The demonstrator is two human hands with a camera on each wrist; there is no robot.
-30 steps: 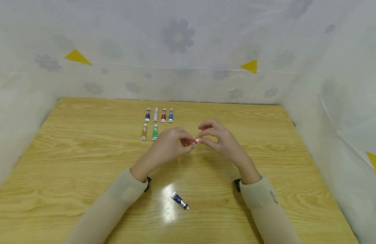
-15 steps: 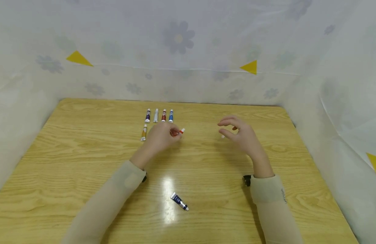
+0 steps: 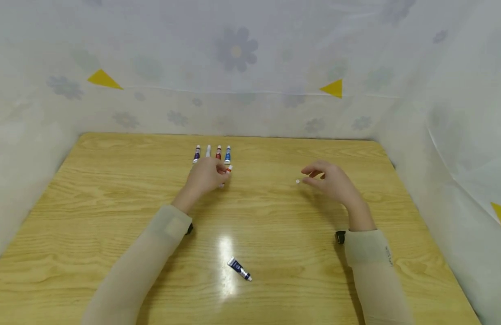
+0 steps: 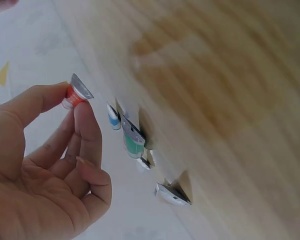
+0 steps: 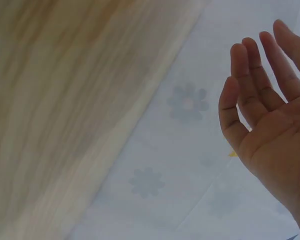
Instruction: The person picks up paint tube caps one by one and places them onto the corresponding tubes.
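Head view, left hand [image 3: 206, 176]: held low over the far-centre part of the wooden table [image 3: 112, 189], fingers curled round a small orange paint tube [image 3: 226, 174].
Head view, orange paint tube: only its white end and a strip of orange show past the fingers. The long axis runs near-to-far with a slight lean to the right; the white end points away from the person, toward the back row.
Head view, back row of tubes [image 3: 212, 154]: four tubes side by side just beyond the left hand, purple, white, red and blue, each lying with its long axis near-to-far.
Head view, right hand [image 3: 333, 180]: right of centre, well apart from the left hand, fingers relaxed and loosely bent, holding nothing. A small white cap [image 3: 297, 182] lies on the table just beside its fingertips.
Head view, dark blue tube [image 3: 239, 268]: lies alone near the front edge, long axis diagonal.
Left wrist view, left hand [image 4: 37, 165]: thumb and fingers pinch the orange paint tube [image 4: 76, 93], whose flat crimped end sticks out above the fingertips. A green tube [image 4: 133, 141] and others lie on the table beyond.
Right wrist view, right hand [image 5: 270, 110]: palm exposed, fingers nearly straight, empty; the table is blurred.
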